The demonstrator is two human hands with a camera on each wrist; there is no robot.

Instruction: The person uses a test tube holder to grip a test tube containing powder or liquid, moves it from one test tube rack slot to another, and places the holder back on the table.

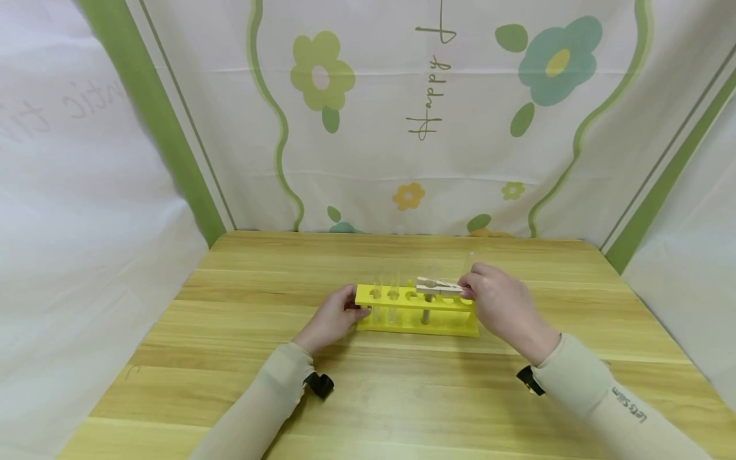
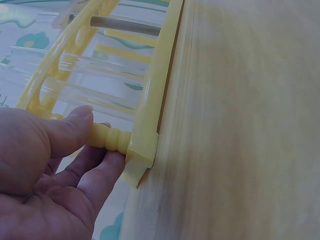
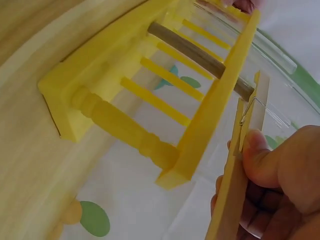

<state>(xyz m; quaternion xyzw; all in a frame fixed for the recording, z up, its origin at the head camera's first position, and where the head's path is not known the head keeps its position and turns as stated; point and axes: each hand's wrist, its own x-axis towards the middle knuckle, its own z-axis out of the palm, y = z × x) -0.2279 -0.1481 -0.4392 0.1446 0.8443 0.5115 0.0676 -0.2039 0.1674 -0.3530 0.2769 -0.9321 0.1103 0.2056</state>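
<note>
A yellow test tube rack (image 1: 416, 329) stands on the table. At its left end my left hand (image 1: 332, 317) grips the turned end post (image 2: 111, 138) between thumb and fingers. My right hand (image 1: 508, 310) holds a wooden test tube clamp (image 1: 439, 287) above the rack's right half. The clamp's jaws lie around the upper part of a test tube with dark contents (image 3: 192, 50), which stands through the top shelf. Two clear test tubes (image 1: 393, 313) stand in the left holes. Behind my right hand rises the top of another clear tube (image 1: 471, 257), its lower part hidden.
The rack rests on a wood-grain table (image 1: 368, 396). A white cloth with printed flowers (image 1: 437, 160) hangs along the table's back edge, and more white cloth (image 1: 98, 223) hangs at the sides. Thin yellow drying pegs (image 3: 155, 100) stand along the rack's back.
</note>
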